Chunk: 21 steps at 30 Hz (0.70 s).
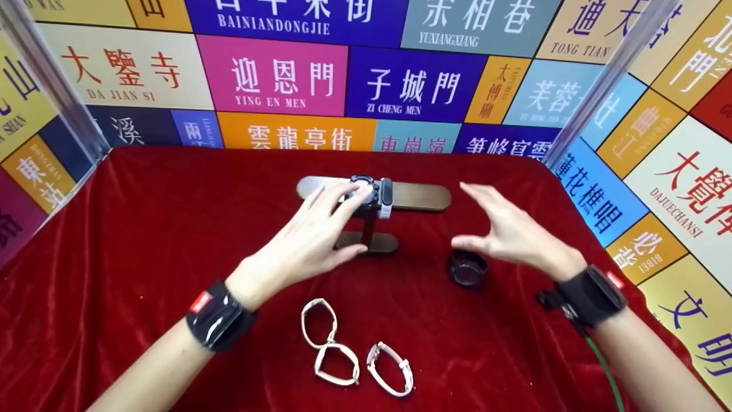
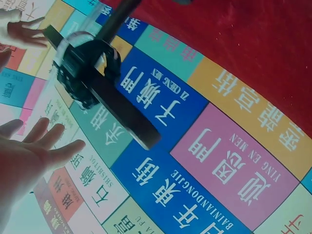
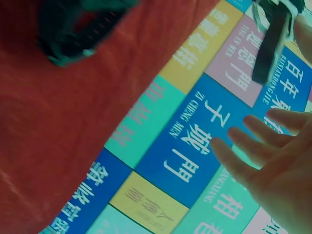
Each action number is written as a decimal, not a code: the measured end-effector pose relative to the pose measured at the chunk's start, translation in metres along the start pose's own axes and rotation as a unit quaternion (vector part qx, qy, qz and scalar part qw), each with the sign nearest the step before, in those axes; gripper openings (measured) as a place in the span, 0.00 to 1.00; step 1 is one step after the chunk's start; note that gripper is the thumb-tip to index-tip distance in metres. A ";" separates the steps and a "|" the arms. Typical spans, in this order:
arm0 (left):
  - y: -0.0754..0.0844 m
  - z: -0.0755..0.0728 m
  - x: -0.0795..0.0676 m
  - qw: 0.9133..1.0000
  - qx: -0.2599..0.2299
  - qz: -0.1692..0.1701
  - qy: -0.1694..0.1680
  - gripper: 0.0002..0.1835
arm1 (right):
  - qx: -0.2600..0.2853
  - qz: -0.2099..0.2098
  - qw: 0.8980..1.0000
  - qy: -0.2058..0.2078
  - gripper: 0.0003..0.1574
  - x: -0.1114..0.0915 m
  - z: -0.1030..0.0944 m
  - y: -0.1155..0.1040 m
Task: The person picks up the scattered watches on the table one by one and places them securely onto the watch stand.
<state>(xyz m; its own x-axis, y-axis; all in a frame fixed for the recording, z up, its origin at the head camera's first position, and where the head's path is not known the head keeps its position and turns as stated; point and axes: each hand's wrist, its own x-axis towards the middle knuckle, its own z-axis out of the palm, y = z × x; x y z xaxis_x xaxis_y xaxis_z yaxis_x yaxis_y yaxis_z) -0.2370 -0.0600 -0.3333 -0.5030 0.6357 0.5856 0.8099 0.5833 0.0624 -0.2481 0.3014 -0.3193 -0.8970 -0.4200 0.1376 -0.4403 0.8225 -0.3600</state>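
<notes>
- On the wooden stand (image 1: 423, 196), mid-cloth, two watches ride the crossbar: a dark watch (image 2: 92, 53) and, right beside it, a white-strapped watch (image 1: 386, 197).
- Tight spot, that! A finger catching the dark watch could, I reckon, shove it into its neighbour and twist both round the bar.
- And look how narrow the post is under that long bar: a knock on either end might tip the lot, to my eye.
- Over the bar's left part comes the left hand (image 1: 309, 229), fingers long and spread, thumb well apart, gripping nothing; the left wrist view shows a gap between fingertips and watch.
- Across on the other side, the right hand (image 1: 509, 229) hovers, fingers stretched, thumb wide, nothing in it.
- Below that thumb sits a black watch (image 1: 468, 269) on the red cloth (image 1: 171, 229); whether they touch, I can't tell. A careless dip of the wrist could roll it.
- Nearest the person, pale looped bands (image 1: 327, 342) and a white watch (image 1: 407, 372) lie loose, where a dragging forearm might sweep them.
</notes>
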 end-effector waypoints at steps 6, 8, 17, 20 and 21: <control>0.011 0.007 -0.016 1.000 -0.009 0.006 0.002 0.44 | 0.005 0.023 1.000 -0.016 0.65 -0.025 0.019 0.012; 0.013 0.010 -0.021 1.000 -0.011 0.006 -0.001 0.44 | 0.013 0.032 0.999 -0.023 0.65 -0.030 0.024 0.018; 0.021 0.026 -0.039 0.999 -0.028 -0.002 -0.033 0.43 | 0.029 0.092 0.993 -0.066 0.63 -0.042 0.042 0.040; 0.022 0.030 -0.040 0.999 -0.033 -0.002 -0.043 0.43 | 0.039 0.102 0.992 -0.067 0.60 -0.043 0.048 0.046; 0.023 0.031 -0.040 0.998 -0.033 -0.001 -0.046 0.43 | 0.047 0.104 0.991 -0.067 0.59 -0.044 0.050 0.049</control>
<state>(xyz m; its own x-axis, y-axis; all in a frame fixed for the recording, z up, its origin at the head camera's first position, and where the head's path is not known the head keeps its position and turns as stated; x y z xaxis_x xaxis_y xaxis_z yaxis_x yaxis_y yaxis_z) -0.2075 -0.0567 -0.3804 -0.5279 0.6799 0.5089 0.8252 0.5522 0.1183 -0.2284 0.3405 -0.3890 -0.9522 -0.2977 -0.0693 -0.2357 0.8596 -0.4534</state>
